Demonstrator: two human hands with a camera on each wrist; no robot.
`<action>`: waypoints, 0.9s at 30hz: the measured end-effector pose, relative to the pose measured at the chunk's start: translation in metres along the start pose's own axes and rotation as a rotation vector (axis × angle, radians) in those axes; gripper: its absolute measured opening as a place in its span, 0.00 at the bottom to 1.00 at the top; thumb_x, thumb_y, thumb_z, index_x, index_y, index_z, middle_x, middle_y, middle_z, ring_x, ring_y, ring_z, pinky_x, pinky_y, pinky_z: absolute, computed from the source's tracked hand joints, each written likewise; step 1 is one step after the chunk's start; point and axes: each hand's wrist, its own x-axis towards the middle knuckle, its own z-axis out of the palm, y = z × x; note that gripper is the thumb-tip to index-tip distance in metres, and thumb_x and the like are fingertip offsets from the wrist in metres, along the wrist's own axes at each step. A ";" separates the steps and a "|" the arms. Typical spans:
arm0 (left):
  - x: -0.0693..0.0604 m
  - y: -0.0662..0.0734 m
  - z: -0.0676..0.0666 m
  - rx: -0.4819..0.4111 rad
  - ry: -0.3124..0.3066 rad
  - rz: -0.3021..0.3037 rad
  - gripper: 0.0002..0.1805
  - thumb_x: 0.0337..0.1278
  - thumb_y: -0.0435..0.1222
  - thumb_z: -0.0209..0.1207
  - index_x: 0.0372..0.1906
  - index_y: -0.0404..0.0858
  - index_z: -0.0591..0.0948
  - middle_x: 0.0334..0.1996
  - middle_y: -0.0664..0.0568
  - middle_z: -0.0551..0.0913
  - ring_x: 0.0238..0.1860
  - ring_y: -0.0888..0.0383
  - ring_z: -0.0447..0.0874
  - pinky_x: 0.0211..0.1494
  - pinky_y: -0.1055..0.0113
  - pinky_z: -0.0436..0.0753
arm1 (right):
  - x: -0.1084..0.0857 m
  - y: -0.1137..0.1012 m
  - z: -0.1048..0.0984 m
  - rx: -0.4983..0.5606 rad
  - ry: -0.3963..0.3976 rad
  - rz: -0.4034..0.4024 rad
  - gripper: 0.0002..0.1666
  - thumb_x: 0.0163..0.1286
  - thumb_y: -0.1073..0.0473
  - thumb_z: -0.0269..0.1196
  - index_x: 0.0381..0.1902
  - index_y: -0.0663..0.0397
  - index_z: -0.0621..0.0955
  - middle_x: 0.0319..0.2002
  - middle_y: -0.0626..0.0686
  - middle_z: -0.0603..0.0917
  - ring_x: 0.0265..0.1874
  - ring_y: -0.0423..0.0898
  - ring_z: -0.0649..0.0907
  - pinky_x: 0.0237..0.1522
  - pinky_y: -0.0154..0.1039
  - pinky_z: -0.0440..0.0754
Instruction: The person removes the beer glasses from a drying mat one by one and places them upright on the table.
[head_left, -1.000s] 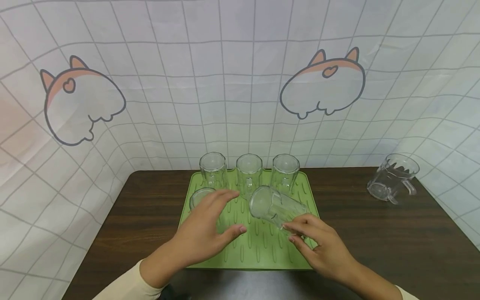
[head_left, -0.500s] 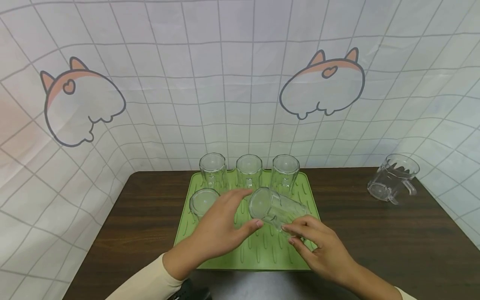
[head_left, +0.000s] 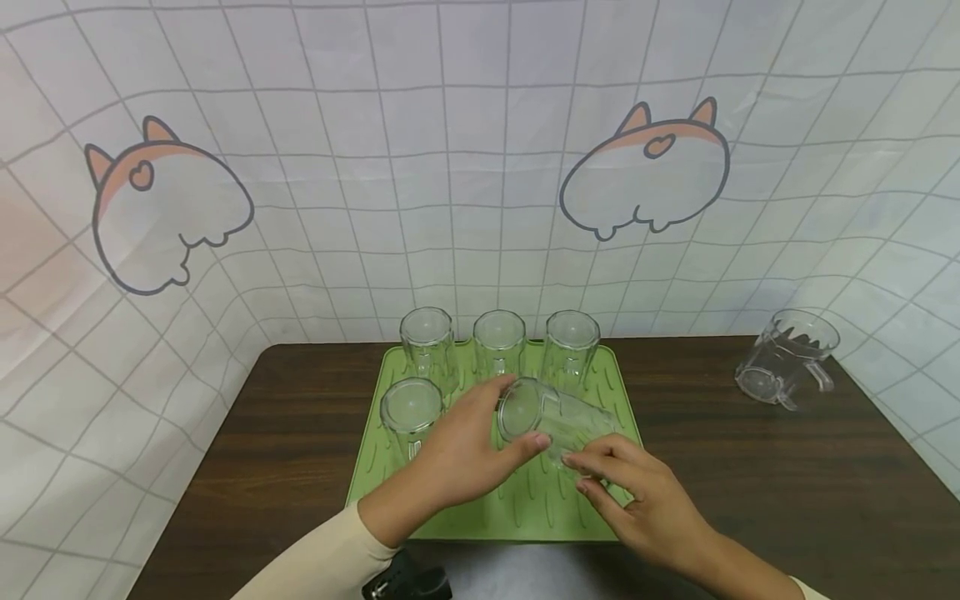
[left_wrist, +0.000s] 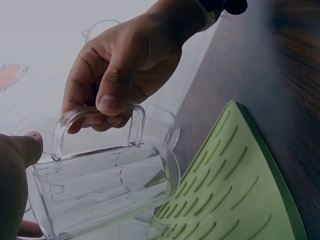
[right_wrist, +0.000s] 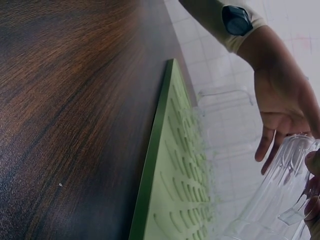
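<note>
My right hand [head_left: 645,492] pinches the handle [left_wrist: 95,112] of a clear glass mug [head_left: 573,421], held tilted on its side over a green ridged mat [head_left: 517,508]. Beside the mug's left end is my left hand [head_left: 472,446], thumb and fingers spread and fairly straight around it. Whether they touch the glass, I cannot tell. In the right wrist view, the left hand [right_wrist: 282,95] reaches down to the mug [right_wrist: 280,190]. Behind, three clear glasses [head_left: 426,342] form a row along the mat's far edge. Another glass [head_left: 411,408] stands front left of them, partly behind my left hand.
A clear mug [head_left: 787,354] with a handle stands at the back right of the dark wooden table [head_left: 720,417]. A white grid-patterned cloth [head_left: 480,167] with cartoon drawings encloses the back and sides. Dark wristwear [right_wrist: 237,21] sits on the left sleeve.
My left hand has moved right, up to the end of the held mug, uncovering more of the front-left glass. The right hand and its mug have hardly moved.
</note>
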 end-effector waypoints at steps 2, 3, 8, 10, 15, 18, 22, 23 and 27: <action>0.001 0.001 0.001 -0.001 0.005 -0.003 0.50 0.63 0.67 0.58 0.78 0.40 0.64 0.71 0.46 0.73 0.71 0.46 0.68 0.69 0.45 0.70 | 0.000 0.000 0.000 -0.004 0.004 -0.006 0.19 0.79 0.52 0.59 0.57 0.57 0.85 0.46 0.48 0.81 0.38 0.38 0.80 0.40 0.29 0.78; 0.001 0.002 0.001 -0.005 0.009 -0.003 0.49 0.63 0.66 0.59 0.78 0.39 0.64 0.70 0.45 0.72 0.71 0.46 0.69 0.69 0.45 0.71 | -0.001 0.000 0.001 -0.006 0.007 -0.010 0.19 0.79 0.52 0.59 0.57 0.57 0.85 0.46 0.48 0.81 0.38 0.38 0.80 0.40 0.29 0.78; 0.001 0.003 0.002 -0.046 0.038 0.006 0.46 0.63 0.62 0.62 0.76 0.38 0.67 0.67 0.46 0.75 0.65 0.49 0.75 0.63 0.48 0.76 | 0.000 0.000 0.001 -0.037 0.045 -0.058 0.20 0.80 0.51 0.59 0.55 0.59 0.86 0.44 0.48 0.82 0.39 0.40 0.79 0.41 0.30 0.76; 0.001 0.002 0.002 -0.067 0.055 0.016 0.44 0.62 0.60 0.64 0.74 0.38 0.68 0.63 0.47 0.78 0.59 0.51 0.78 0.58 0.51 0.79 | 0.001 0.001 0.001 -0.052 0.066 -0.076 0.20 0.80 0.50 0.59 0.54 0.58 0.87 0.43 0.48 0.82 0.41 0.42 0.79 0.44 0.31 0.75; -0.001 -0.001 0.004 -0.116 0.111 0.057 0.40 0.59 0.54 0.68 0.70 0.37 0.71 0.53 0.51 0.81 0.51 0.55 0.80 0.53 0.57 0.81 | 0.003 0.002 0.000 -0.091 0.153 -0.076 0.21 0.78 0.47 0.61 0.51 0.58 0.87 0.41 0.50 0.83 0.44 0.48 0.77 0.52 0.33 0.71; -0.001 -0.002 0.005 -0.133 0.145 0.080 0.39 0.56 0.51 0.70 0.67 0.37 0.72 0.51 0.52 0.81 0.50 0.57 0.80 0.54 0.58 0.81 | 0.003 0.003 -0.002 -0.114 0.208 -0.034 0.25 0.76 0.44 0.63 0.50 0.61 0.85 0.42 0.53 0.83 0.46 0.49 0.76 0.56 0.32 0.69; -0.003 -0.001 0.005 -0.151 0.174 0.101 0.38 0.54 0.49 0.71 0.66 0.36 0.72 0.49 0.53 0.81 0.50 0.58 0.79 0.54 0.58 0.81 | 0.000 0.005 -0.005 -0.135 0.262 0.036 0.32 0.72 0.39 0.65 0.49 0.65 0.84 0.43 0.56 0.82 0.50 0.47 0.76 0.59 0.31 0.68; -0.004 -0.001 0.005 -0.157 0.178 0.102 0.38 0.53 0.48 0.71 0.65 0.35 0.72 0.48 0.53 0.80 0.50 0.57 0.79 0.54 0.58 0.81 | -0.001 0.006 -0.006 -0.138 0.276 0.052 0.33 0.71 0.37 0.66 0.49 0.66 0.84 0.43 0.56 0.82 0.50 0.47 0.76 0.59 0.31 0.68; -0.007 -0.001 0.006 -0.175 0.189 0.102 0.38 0.52 0.48 0.71 0.65 0.36 0.72 0.47 0.55 0.79 0.48 0.56 0.79 0.53 0.56 0.81 | -0.005 0.007 -0.010 -0.139 0.313 0.153 0.37 0.63 0.35 0.71 0.50 0.65 0.83 0.45 0.55 0.82 0.48 0.43 0.76 0.52 0.28 0.70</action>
